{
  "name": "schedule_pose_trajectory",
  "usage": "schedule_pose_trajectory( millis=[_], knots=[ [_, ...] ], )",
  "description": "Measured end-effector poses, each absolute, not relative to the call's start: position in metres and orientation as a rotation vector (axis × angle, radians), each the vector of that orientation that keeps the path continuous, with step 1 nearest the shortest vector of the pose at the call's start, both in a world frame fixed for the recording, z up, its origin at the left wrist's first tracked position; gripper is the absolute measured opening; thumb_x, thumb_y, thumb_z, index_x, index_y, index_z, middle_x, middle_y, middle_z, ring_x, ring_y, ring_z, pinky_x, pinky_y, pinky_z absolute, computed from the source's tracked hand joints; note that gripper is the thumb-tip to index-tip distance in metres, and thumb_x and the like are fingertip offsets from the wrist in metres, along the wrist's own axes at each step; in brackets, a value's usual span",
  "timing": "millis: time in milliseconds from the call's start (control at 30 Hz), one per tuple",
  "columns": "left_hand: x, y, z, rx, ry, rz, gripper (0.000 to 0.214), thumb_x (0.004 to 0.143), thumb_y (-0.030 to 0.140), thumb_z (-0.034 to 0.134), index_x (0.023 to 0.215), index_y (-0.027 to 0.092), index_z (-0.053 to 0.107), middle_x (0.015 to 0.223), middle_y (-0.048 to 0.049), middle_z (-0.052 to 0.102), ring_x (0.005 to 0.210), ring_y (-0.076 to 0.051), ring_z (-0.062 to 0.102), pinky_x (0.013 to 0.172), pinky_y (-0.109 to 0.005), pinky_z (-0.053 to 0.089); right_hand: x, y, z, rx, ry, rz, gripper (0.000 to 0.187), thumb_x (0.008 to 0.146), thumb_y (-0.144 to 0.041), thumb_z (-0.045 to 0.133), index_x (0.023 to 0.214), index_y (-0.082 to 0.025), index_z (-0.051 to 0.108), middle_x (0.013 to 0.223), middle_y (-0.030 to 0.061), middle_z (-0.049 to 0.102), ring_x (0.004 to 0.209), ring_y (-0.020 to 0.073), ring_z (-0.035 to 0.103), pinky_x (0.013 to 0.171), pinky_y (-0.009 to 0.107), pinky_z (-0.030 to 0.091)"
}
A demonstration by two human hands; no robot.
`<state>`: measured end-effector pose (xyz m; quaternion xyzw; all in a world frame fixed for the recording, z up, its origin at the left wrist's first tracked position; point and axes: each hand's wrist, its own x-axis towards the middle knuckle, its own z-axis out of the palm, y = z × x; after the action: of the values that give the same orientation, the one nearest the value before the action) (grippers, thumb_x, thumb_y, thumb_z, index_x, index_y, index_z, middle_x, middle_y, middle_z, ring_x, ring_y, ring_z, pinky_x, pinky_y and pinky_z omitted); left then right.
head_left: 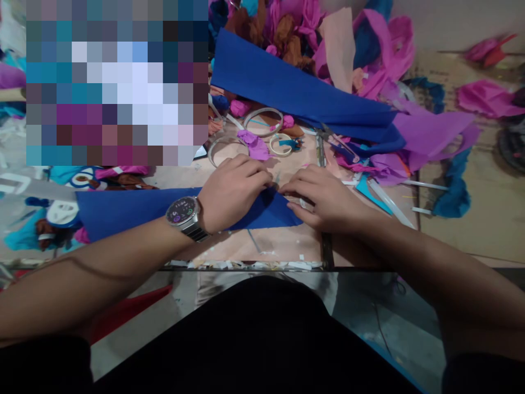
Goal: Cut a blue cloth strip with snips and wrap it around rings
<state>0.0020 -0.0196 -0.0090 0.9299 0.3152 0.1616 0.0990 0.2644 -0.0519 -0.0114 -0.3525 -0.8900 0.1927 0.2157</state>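
Observation:
A flat blue strip of paper or cloth (135,210) lies lengthwise along the near side of the table. My left hand (229,191), with a watch (182,211) on its wrist, rests over the strip, fingers curled down and pinching its upper edge. Close by on the right, my right hand (324,198) has its fingers bent in at the strip's right end, thumb and fingertips closed on it. A small white thing shows between that thumb and fingers; what it is I cannot make out. The pinched edge is partly hidden by my fingertips.
Behind my hands lie a second blue sheet (295,87), scissors (324,139), tape rolls (263,121) and crumpled pink pieces (389,49). A white-and-blue tape dispenser (62,213) stands left. White sticks (394,205) lie right. Scraps line the table's front edge (254,265). The upper left is pixelated.

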Motion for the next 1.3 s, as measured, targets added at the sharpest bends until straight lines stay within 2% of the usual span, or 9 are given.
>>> schedule_pose_trajectory(
  millis=[400,633,733,833,967,1067,1200,1300],
  knots=[
    [0.006,-0.016,-0.017,2.768,0.939,0.521,0.024,0.107,0.024,0.049,0.113,0.021,0.072,0.114,-0.0120,0.071,0.110,-0.029,0.062,0.099,-0.047,0.047,0.264,-0.052,-0.010,-0.952,-2.471,0.534,0.027,0.095,-0.026,0.065,0.119,-0.021,0.075,0.108,0.0122,0.074,0.100,0.0298,0.064,0.094,0.048,0.049],
    [0.006,-0.018,-0.013,2.747,0.961,0.566,0.022,0.108,0.023,0.048,0.113,0.021,0.070,0.115,-0.0124,0.071,0.113,-0.030,0.061,0.099,-0.047,0.046,0.261,-0.053,-0.001,-1.012,-2.394,0.634,0.027,0.101,-0.035,0.061,0.120,-0.020,0.074,0.110,0.0125,0.076,0.103,0.0298,0.066,0.095,0.046,0.049],
    [0.006,-0.019,-0.008,2.736,0.978,0.595,0.022,0.108,0.022,0.047,0.115,0.022,0.069,0.114,-0.0110,0.072,0.114,-0.029,0.062,0.099,-0.046,0.047,0.260,-0.054,0.001,-1.051,-2.340,0.676,0.027,0.104,-0.039,0.060,0.112,-0.019,0.075,0.106,0.0116,0.077,0.102,0.0288,0.066,0.095,0.045,0.049],
    [0.006,-0.021,-0.004,2.713,0.997,0.621,0.022,0.108,0.022,0.046,0.113,0.021,0.068,0.112,-0.0100,0.073,0.113,-0.029,0.064,0.098,-0.045,0.048,0.260,-0.054,0.000,-1.034,-2.321,0.703,0.026,0.102,-0.042,0.064,0.096,-0.019,0.074,0.095,0.0094,0.076,0.094,0.0266,0.066,0.092,0.043,0.048],
    [0.006,-0.022,-0.004,2.675,1.020,0.638,0.021,0.107,0.023,0.047,0.110,0.021,0.068,0.108,-0.0100,0.073,0.110,-0.030,0.064,0.098,-0.046,0.049,0.259,-0.053,-0.004,-1.007,-2.307,0.710,0.021,0.099,-0.036,0.067,0.084,-0.021,0.069,0.084,0.0060,0.074,0.085,0.0236,0.065,0.088,0.041,0.047],
    [0.006,-0.023,-0.003,2.613,1.045,0.684,0.025,0.106,0.024,0.044,0.115,0.022,0.067,0.108,-0.0105,0.073,0.107,-0.029,0.065,0.097,-0.046,0.049,0.259,-0.053,-0.005,-1.013,-2.284,0.693,0.016,0.098,-0.031,0.067,0.085,-0.021,0.069,0.084,0.0057,0.073,0.084,0.0232,0.065,0.086,0.040,0.048],
    [0.005,-0.024,0.000,2.491,1.005,0.717,0.035,0.109,0.030,0.039,0.133,0.020,0.062,0.114,-0.0099,0.075,0.107,-0.027,0.068,0.097,-0.043,0.050,0.258,-0.053,-0.004,-1.013,-2.259,0.683,0.011,0.098,-0.027,0.066,0.090,-0.021,0.071,0.088,0.0064,0.074,0.086,0.0235,0.066,0.086,0.040,0.049],
    [0.005,-0.023,0.001,2.449,0.945,0.660,0.037,0.109,0.040,0.044,0.130,0.019,0.066,0.119,-0.0103,0.077,0.111,-0.027,0.070,0.099,-0.042,0.050,0.259,-0.053,-0.003,-1.030,-2.259,0.662,0.011,0.098,-0.027,0.064,0.092,-0.021,0.071,0.089,0.0068,0.074,0.087,0.0236,0.066,0.085,0.039,0.048]
  ],
)
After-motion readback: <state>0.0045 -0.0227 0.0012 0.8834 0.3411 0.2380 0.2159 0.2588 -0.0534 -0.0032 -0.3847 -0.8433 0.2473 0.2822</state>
